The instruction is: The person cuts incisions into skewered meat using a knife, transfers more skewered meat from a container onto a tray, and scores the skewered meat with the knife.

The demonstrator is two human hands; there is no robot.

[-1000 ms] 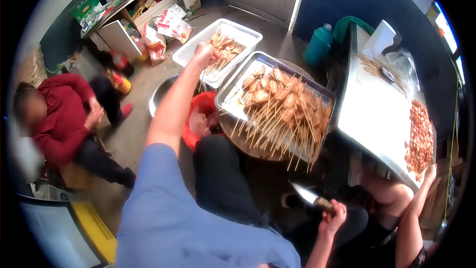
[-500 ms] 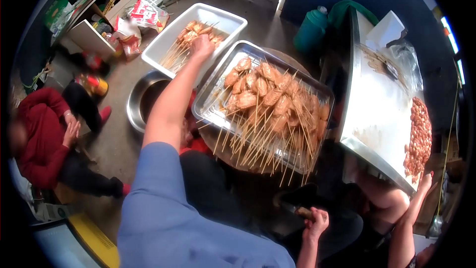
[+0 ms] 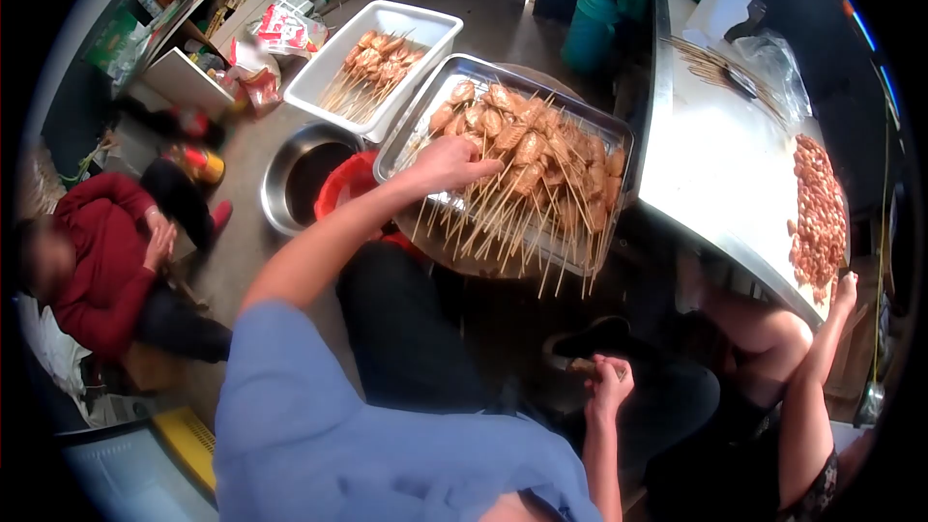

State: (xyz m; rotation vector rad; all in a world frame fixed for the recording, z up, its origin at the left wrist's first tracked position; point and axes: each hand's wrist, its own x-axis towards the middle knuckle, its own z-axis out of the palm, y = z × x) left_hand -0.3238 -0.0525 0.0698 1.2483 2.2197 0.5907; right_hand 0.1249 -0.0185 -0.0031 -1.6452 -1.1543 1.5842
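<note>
My left hand point(image 3: 450, 164) is at the left side of a steel tray point(image 3: 389, 162) heaped with skewered chicken wings point(image 3: 530, 148). Its thumb points out over the skewers, apart from the other fingers, which are partly hidden; nothing held shows. Bamboo sticks point(image 3: 493, 232) fan over the tray's near edge. Low on the right, my right hand point(image 3: 611, 382) is closed around a short brown stick-like piece point(image 3: 582, 365), its kind unclear. Behind the tray on the left, a white tub point(image 3: 302, 87) holds more skewered wings point(image 3: 380, 60) laid in a row.
Left of the tray are a steel basin point(image 3: 275, 195) with dark liquid and a red bucket point(image 3: 340, 184). The white table point(image 3: 710, 174) bears reddish pieces point(image 3: 817, 222) and loose sticks point(image 3: 725, 68). One person point(image 3: 106, 256) sits left; another's bare leg point(image 3: 754, 319) shows right.
My left hand has moved from the skewers in the white tub back to the left side of the steel tray. My right hand keeps its grip on the brown piece. The view has shifted slightly.
</note>
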